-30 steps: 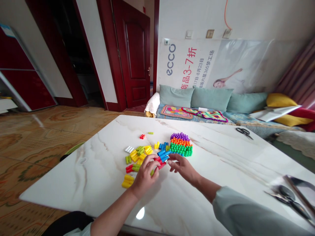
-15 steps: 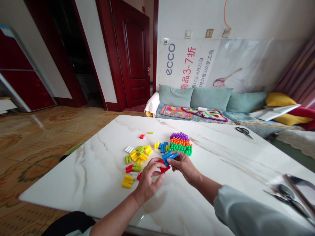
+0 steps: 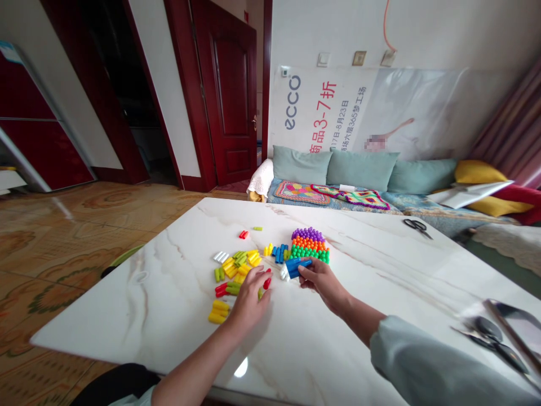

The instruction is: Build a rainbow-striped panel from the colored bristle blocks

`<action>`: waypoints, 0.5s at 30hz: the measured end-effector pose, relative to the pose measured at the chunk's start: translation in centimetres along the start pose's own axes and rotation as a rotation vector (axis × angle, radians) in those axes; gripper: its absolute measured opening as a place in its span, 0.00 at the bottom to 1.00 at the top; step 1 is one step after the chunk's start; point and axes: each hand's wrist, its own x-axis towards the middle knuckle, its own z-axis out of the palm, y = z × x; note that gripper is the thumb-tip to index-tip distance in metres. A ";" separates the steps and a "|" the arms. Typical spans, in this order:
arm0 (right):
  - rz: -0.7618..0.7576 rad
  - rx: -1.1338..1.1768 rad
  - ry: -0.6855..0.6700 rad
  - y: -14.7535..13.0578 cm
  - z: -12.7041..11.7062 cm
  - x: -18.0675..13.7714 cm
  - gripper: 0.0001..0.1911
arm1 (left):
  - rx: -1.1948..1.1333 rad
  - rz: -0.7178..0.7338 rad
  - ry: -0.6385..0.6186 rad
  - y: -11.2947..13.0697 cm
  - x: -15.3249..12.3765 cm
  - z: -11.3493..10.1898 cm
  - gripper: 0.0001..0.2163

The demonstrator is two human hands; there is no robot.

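Blue plastic peg-like building pieces [image 3: 296, 268] are pinched in my right hand [image 3: 322, 283] above the table. White pieces [image 3: 284, 274] show at their left end; I cannot tell whether these are joined on. My left hand [image 3: 250, 301] is curled with red plastic pieces [image 3: 267, 279] between thumb and fingers, partly hidden. Left of it lie loose yellow pieces [image 3: 218, 311], red pieces [image 3: 220, 290] and light green pieces [image 3: 240, 258]. Behind my right hand a block of joined round-ended pieces [image 3: 309, 243] has purple, orange and green bands.
The pieces lie on a white marbled table [image 3: 169, 316]. Black scissors [image 3: 417, 226] rest at its far right edge, and another dark-handled scissors [image 3: 492, 341] near the right side. Beyond the table stands a sofa with green cushions [image 3: 359, 169].
My hands have drawn apart: the left moved slightly left with the red pieces, while the right keeps the blue pieces, shifted a little right. White pieces now show beside the blue ones.
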 end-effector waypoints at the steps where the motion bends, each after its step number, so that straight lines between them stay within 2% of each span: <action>1: 0.011 -0.022 -0.040 0.1 0.2 -0.1 0.24 | 0.023 0.007 0.011 -0.2 0.1 -0.1 0.17; 4: 0.041 -0.077 -0.151 0.1 0.8 -0.5 0.24 | 0.000 0.036 0.040 -0.2 0.3 -0.7 0.16; 6: 0.045 -0.091 -0.203 0.1 1.2 -0.7 0.24 | -0.131 0.014 0.029 0.3 0.4 -1.0 0.14; 11: 0.009 -0.117 -0.288 0.6 1.9 -0.9 0.23 | -0.625 -0.267 -0.169 1.5 0.3 -0.6 0.19; 15: -0.027 -0.157 -0.282 1.0 2.2 -0.9 0.20 | -0.688 -0.365 -0.184 1.9 0.2 -0.2 0.17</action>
